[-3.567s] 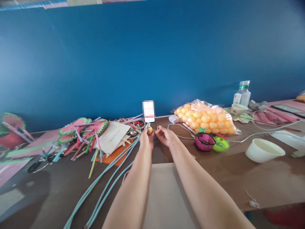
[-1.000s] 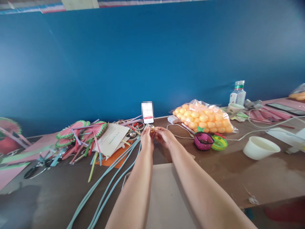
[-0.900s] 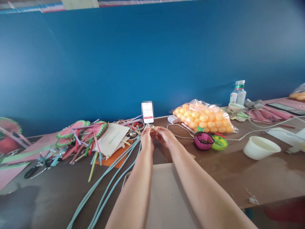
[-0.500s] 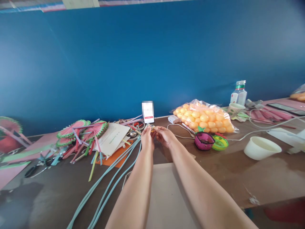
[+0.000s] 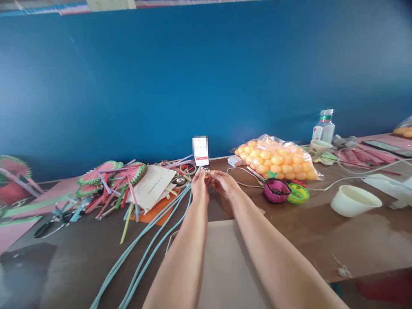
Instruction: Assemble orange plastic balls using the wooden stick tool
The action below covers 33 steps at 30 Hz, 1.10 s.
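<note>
Both my arms reach out over the brown table (image 5: 322, 240). My left hand (image 5: 199, 187) and my right hand (image 5: 224, 183) meet above the table, fingers pinched together on a small yellow-orange ball (image 5: 206, 173) held between them. A thin metal piece seems to stick up from it, too small to make out. Just behind the hands a phone (image 5: 201, 150) leans against the blue wall. A bag of yellow balls (image 5: 277, 159) lies to the right of my hands.
Left of the hands lie folded paper fans (image 5: 111, 173), coloured strips, a sheet of paper (image 5: 151, 185) and long pale blue cords (image 5: 151, 242). To the right stand a purple cup (image 5: 276, 190), a green lid (image 5: 298, 194), a white bowl (image 5: 355, 201) and a bottle (image 5: 324, 126). Beige cardboard (image 5: 225, 266) lies under my forearms.
My right hand has closed in on the small ball in my left hand, so both now pinch it. The view has shifted a little; nothing else moved.
</note>
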Each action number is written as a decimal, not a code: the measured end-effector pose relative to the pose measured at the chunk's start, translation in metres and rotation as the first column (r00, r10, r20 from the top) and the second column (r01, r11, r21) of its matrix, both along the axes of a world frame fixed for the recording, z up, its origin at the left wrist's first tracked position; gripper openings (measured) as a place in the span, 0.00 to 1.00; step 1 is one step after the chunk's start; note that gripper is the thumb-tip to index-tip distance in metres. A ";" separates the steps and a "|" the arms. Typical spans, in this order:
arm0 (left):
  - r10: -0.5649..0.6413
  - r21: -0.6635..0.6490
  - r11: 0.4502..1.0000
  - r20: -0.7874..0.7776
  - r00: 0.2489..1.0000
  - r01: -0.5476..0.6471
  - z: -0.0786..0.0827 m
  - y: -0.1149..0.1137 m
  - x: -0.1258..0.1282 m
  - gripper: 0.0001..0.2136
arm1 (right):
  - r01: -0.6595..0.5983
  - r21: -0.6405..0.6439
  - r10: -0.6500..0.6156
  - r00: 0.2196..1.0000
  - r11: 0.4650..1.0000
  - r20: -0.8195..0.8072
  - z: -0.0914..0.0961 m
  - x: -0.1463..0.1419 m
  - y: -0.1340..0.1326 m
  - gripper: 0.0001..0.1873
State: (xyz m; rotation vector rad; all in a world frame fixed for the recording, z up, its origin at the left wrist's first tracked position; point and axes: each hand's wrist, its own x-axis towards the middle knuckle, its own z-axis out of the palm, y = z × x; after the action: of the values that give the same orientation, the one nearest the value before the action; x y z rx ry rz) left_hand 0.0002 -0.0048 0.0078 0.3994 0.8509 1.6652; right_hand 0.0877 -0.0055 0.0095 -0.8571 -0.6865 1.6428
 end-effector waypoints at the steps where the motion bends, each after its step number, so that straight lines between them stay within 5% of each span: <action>1: 0.000 0.001 1.000 0.001 1.000 0.000 0.000 0.000 0.000 0.08 | 0.000 0.001 0.000 1.000 1.000 0.001 0.000 0.000 0.000 0.05; 33: 0.038 -0.021 0.999 -0.056 0.998 -0.039 0.000 0.001 0.001 0.08 | 0.073 0.065 -0.078 0.993 0.995 0.086 -0.003 -0.005 0.001 0.06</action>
State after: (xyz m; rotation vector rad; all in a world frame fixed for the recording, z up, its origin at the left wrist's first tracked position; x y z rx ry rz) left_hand 0.0012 -0.0035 0.0077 0.4179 0.9222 1.6854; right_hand 0.0828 -0.0042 0.0061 -0.9046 -0.7536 1.5158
